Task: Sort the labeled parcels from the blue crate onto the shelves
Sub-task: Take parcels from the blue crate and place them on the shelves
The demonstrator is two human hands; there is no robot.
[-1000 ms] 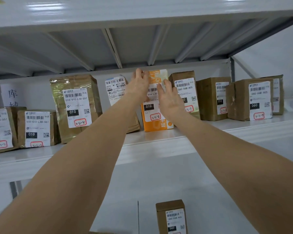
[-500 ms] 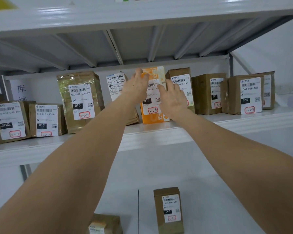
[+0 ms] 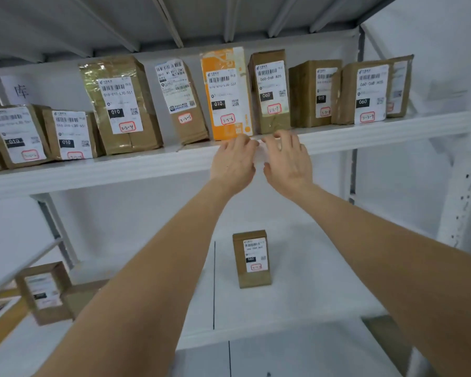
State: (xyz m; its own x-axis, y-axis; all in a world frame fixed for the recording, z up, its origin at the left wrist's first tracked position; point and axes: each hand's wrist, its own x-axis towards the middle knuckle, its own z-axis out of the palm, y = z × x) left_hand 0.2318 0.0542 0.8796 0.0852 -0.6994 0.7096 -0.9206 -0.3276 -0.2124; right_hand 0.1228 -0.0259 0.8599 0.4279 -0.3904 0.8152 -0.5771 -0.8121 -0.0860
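Fingers of left hand (image 3: 233, 159) and right hand (image 3: 287, 160) loosely spread, tips curled at the front lip of the upper shelf (image 3: 147, 165), holding nothing; hands side by side, nearly touching, backs toward the camera. Directly above and just behind the fingertips: orange parcel (image 3: 225, 93), upright at the shelf's front edge, long axis vertical, label facing outward, apart from both hands. Left hand directly under it, so judged the nearer; right hand below the neighbouring brown parcel (image 3: 269, 91) marked 060. Orange parcel flanked on its other side by a leaning brown parcel (image 3: 181, 100), both close beside it. Placement judged complete; next move likely downward and away from the shelf, toward the blue crate, which lies out of view. On the lower shelf (image 3: 297, 308), one small brown parcel (image 3: 252, 258) standing upright between the forearms, well apart from the fingers.
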